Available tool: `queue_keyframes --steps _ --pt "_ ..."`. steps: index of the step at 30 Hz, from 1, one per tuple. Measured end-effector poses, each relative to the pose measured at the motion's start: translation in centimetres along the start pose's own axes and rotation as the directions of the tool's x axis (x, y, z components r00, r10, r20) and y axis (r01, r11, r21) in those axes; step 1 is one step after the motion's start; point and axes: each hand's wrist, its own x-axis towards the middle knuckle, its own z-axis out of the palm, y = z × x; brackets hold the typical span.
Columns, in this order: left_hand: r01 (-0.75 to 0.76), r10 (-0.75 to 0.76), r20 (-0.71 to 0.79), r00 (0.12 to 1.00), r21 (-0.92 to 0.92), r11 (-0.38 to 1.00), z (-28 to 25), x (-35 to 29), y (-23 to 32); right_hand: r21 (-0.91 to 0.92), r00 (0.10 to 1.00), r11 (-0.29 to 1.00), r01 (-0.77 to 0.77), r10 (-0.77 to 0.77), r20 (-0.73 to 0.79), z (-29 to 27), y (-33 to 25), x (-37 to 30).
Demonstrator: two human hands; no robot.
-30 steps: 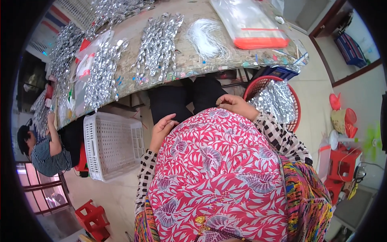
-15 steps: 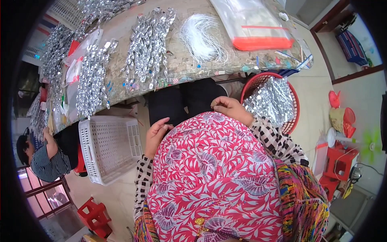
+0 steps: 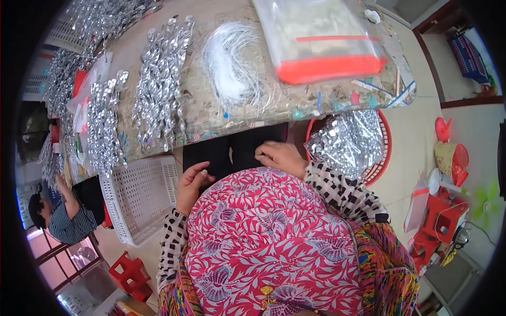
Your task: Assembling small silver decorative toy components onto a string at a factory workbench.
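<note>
Both hands are low over my lap, in front of the table edge. My left hand [image 3: 191, 185] is half curled, with thumb and fingers slightly apart and nothing visible in it. My right hand [image 3: 282, 158] is bent over the black trousers [image 3: 245, 147], its fingers curled together; anything between the fingertips is too small or hidden to make out. On the table [image 3: 195, 113] ahead lie bundles of silver sequin strands [image 3: 163, 79], a loose bunch of white threads [image 3: 231, 66] and a stack of clear plastic bags [image 3: 321, 42] with red ends.
To the right, a red basket [image 3: 388, 152] holds a clear bag of silver sequins [image 3: 350, 142]. A white crate [image 3: 139, 197] stands at left, near a red stool [image 3: 128, 274]. Another person [image 3: 74, 216] in a striped top works at the table's far left.
My view has shifted, so the table items appear farther left. My right hand has turned downward, its fingers now bent over the lap. The left hand keeps nearly the same shape.
</note>
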Motion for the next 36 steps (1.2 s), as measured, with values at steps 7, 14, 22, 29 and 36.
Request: queue_keyframes --steps 7,14,22,29,36 --pt "-0.077 0.030 0.172 0.985 0.276 0.958 5.0 1.8 3.4 -0.089 0.996 0.992 -0.088 0.089 0.004 -1.8 2.2 -1.0" --pt "-0.314 0.074 0.425 0.902 0.530 0.788 8.3 3.7 5.0 -0.232 0.990 0.965 -0.123 0.135 0.033 -4.5 2.6 -2.6" --pt "-0.346 0.079 0.506 0.859 0.461 0.817 7.1 5.0 4.0 -0.211 0.976 0.961 -0.179 0.147 -0.159 -4.7 0.8 -3.5" --pt "-0.362 0.108 0.525 0.844 0.410 0.837 2.1 4.3 2.7 -0.292 0.946 0.916 -0.275 0.202 -0.254 -2.7 -2.3 -3.1" --pt "-0.303 0.185 0.469 0.864 0.191 0.934 -1.6 1.0 1.0 -0.468 0.941 0.818 -0.336 0.263 -0.215 -2.3 -6.4 -2.7"
